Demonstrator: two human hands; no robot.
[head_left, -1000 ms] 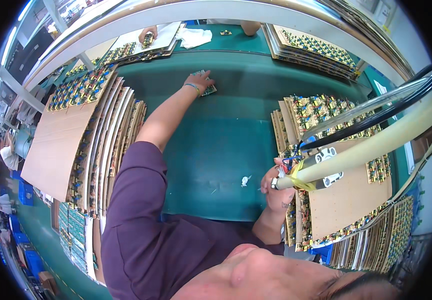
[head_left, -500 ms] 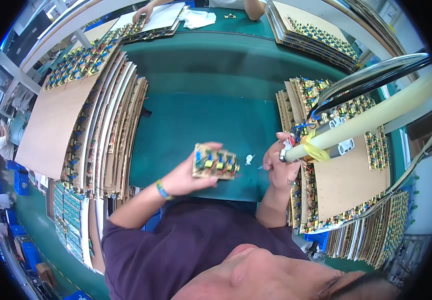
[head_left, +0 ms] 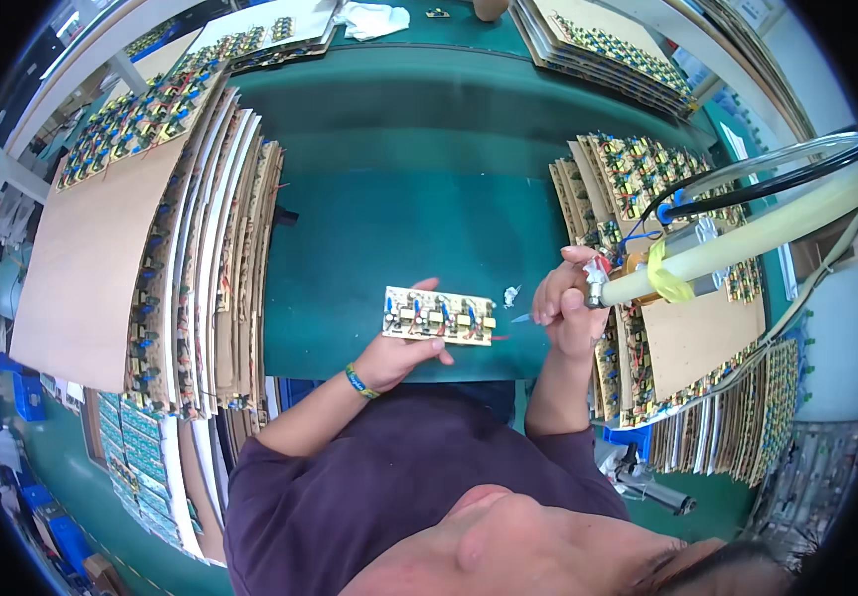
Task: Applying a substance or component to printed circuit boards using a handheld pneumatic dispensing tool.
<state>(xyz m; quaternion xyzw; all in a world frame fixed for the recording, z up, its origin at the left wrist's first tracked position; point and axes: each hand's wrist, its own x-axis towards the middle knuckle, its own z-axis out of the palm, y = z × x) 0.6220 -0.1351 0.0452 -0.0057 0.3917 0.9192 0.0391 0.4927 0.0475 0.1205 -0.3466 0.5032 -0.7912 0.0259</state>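
Note:
My left hand (head_left: 399, 360) grips a long tan circuit board (head_left: 439, 316) by its near and far edges, thumb on the near side. Blue, yellow and black parts stand up from the board, and a red wire sticks out at its right end. My right hand (head_left: 568, 308) is closed round a glue dispenser, partly hidden by the fingers. Its pale pointed nozzle (head_left: 520, 319) comes out toward the board's right end, a short gap apart. A small white blob (head_left: 510, 296) lies on the green table (head_left: 399, 228) just beyond the nozzle.
Tall stacks of cardboard sheets with circuit boards stand left (head_left: 81, 288) and right (head_left: 697, 338). A thick cream pole (head_left: 757, 238) and a black hose (head_left: 767, 189) reach in from the right. White cloth (head_left: 372, 20) and more stacks (head_left: 608, 50) lie at the far side.
The circuit board has turned to show its parts side more fully and moved slightly right. The dispenser nozzle is now nearer its right end. The other person's hand at the far left has left view.

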